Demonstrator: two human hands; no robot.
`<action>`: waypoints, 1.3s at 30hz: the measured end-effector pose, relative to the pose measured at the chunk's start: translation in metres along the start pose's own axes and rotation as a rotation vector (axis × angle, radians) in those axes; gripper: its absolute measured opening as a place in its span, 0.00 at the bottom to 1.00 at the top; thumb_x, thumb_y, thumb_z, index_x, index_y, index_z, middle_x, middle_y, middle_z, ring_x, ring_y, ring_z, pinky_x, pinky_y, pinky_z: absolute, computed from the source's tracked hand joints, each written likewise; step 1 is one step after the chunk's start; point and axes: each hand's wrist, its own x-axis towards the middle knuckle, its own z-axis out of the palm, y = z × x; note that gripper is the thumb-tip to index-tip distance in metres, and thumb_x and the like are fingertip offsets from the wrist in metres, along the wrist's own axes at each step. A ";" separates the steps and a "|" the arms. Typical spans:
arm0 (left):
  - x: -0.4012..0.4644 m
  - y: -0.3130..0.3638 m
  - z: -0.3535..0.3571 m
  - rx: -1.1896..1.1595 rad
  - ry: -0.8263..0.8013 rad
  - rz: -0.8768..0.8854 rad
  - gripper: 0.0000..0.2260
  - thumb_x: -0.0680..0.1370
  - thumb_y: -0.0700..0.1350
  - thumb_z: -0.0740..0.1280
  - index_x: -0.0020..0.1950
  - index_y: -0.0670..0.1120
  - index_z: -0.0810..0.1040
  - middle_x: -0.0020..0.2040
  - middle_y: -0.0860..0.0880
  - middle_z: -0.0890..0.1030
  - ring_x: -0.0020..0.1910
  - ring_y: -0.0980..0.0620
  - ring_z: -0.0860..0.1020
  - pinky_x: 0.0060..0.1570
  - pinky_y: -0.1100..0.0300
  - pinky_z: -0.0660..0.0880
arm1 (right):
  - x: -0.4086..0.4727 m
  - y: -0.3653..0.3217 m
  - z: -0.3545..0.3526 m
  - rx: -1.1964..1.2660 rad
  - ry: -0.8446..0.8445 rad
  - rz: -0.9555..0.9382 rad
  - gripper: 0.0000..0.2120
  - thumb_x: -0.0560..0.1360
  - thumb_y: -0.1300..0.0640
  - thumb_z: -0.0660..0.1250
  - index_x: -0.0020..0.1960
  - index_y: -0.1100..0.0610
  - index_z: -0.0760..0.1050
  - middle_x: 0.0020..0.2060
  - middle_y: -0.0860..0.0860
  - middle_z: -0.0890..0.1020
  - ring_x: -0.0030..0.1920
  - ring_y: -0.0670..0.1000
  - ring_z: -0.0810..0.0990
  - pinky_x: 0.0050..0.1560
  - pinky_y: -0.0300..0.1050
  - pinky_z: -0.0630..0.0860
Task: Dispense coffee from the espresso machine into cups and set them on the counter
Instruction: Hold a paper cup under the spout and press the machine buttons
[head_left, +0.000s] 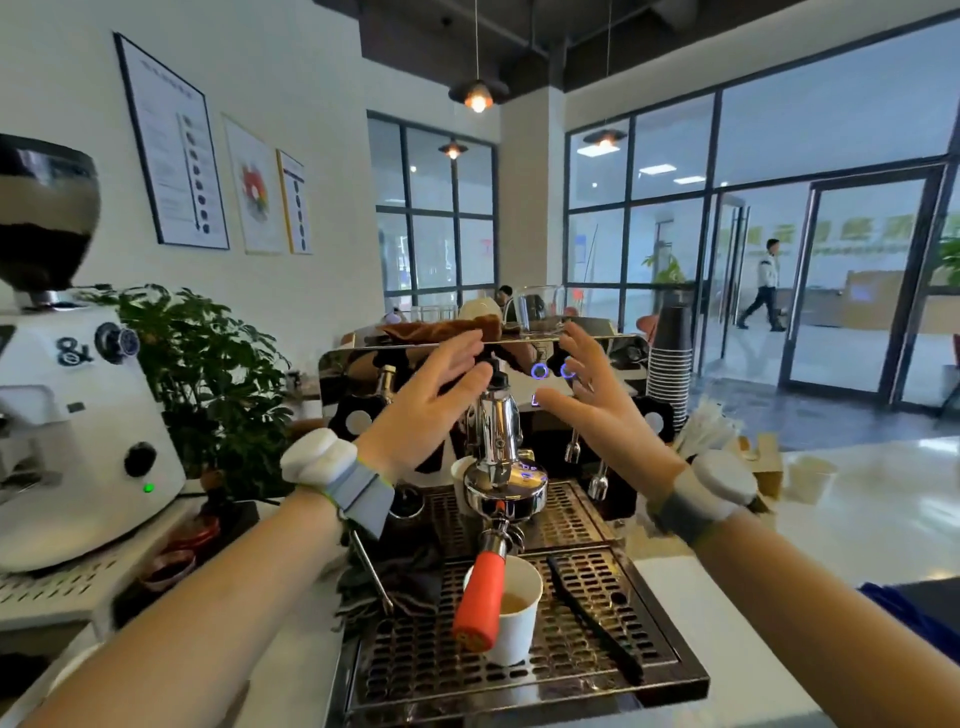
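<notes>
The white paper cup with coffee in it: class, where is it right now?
In the head view, the white paper cup stands on the drip tray, low centre, just right of the orange portafilter handle and left of a black brush.

A black ampersand-like "&" logo marks the white coffee grinder (78, 415) at nine o'clock, while print on three wall posters (171, 143) at eleven o'clock is too blurred to read.

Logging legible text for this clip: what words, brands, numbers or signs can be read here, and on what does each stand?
"&": black mark on the white coffee grinder, likely part of a logo.
Three wall posters: print too small and blurred to read.
Espresso machine: two lit blue rings by the right hand, symbols only, no words.
Green lettering behind the glass wall: too blurred to read.
Paper cup: no print visible.
</notes>
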 end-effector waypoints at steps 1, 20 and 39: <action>0.002 0.004 -0.005 0.025 0.008 0.020 0.29 0.75 0.59 0.58 0.75 0.53 0.61 0.71 0.56 0.67 0.67 0.64 0.67 0.58 0.77 0.64 | 0.006 -0.004 -0.004 -0.020 0.005 -0.017 0.33 0.74 0.51 0.68 0.71 0.33 0.55 0.67 0.37 0.63 0.67 0.40 0.62 0.66 0.42 0.60; -0.002 -0.060 -0.058 0.612 0.292 0.066 0.16 0.79 0.58 0.57 0.62 0.55 0.75 0.52 0.61 0.77 0.56 0.54 0.76 0.51 0.58 0.74 | 0.111 0.057 -0.086 -0.762 -0.102 0.242 0.27 0.68 0.57 0.75 0.61 0.57 0.65 0.45 0.51 0.76 0.42 0.50 0.73 0.44 0.45 0.68; -0.002 -0.060 -0.041 0.754 0.560 0.077 0.18 0.76 0.58 0.55 0.40 0.49 0.79 0.38 0.54 0.77 0.41 0.49 0.76 0.34 0.53 0.73 | 0.131 0.079 -0.086 -0.897 -0.034 0.220 0.31 0.67 0.57 0.74 0.64 0.56 0.61 0.33 0.47 0.70 0.31 0.45 0.68 0.28 0.41 0.60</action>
